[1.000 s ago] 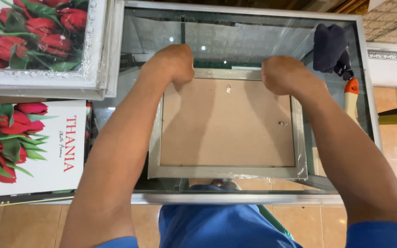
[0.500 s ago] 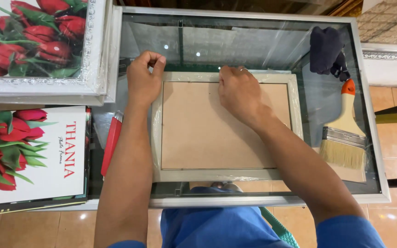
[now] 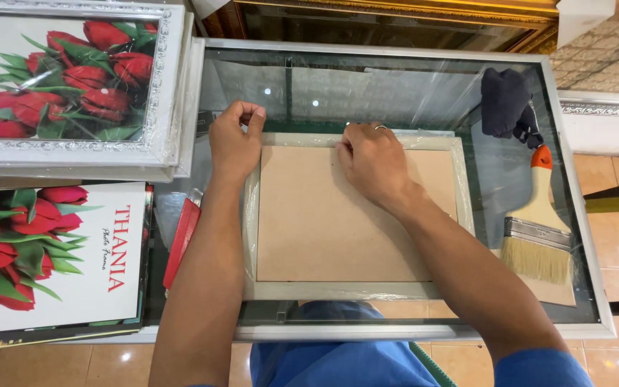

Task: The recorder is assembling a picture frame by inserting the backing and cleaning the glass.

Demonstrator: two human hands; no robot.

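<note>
Picture frame (image 3: 356, 215) lies face down, brown backing up, plastic-wrapped, in the middle of the glass worktop (image 3: 410, 93). Left hand (image 3: 234, 143) sits on the frame's top-left corner with fingers curled into a loose grip, right hand (image 3: 372, 161) presses the top edge near the middle with fingertips bent; can't tell if either actually pinches the wrap. Paintbrush (image 3: 539, 229) and dark cloth (image 3: 506, 104) lie right of the frame, red-handled tool (image 3: 182, 236) just left, rose prints (image 3: 59, 79) stacked further left.
</note>
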